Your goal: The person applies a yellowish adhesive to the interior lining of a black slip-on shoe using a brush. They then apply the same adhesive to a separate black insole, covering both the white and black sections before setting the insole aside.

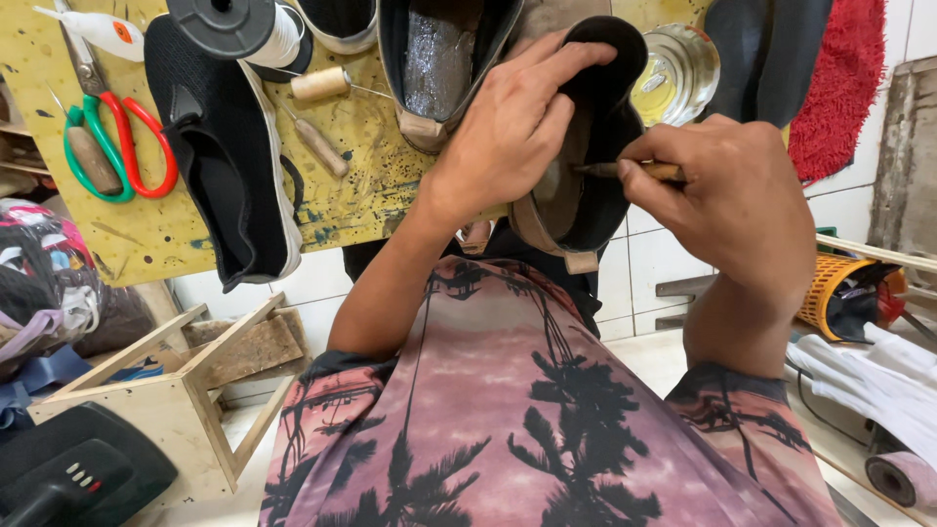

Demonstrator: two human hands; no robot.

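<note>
A: Sandal [586,185], black-lined with a tan sole, is held at the near edge of the yellow workbench [361,146], partly overhanging it. How is it gripped?

B: It is clamped by the left hand [512,127], fingers curled together over its upper rim. A wooden-handled awl [634,171] is pinched by the right hand [737,200], fingers closed tight on the handle, its tip set against the sandal's inner side.

A: What is seen elsewhere on the workbench?

B: A black sneaker [229,146] is laid toward the left side, with red-and-green scissors [112,132] near the left edge. A thread spool [239,29] is placed at the far edge, and a glass jar [678,68] stands beyond the sandal.
</note>
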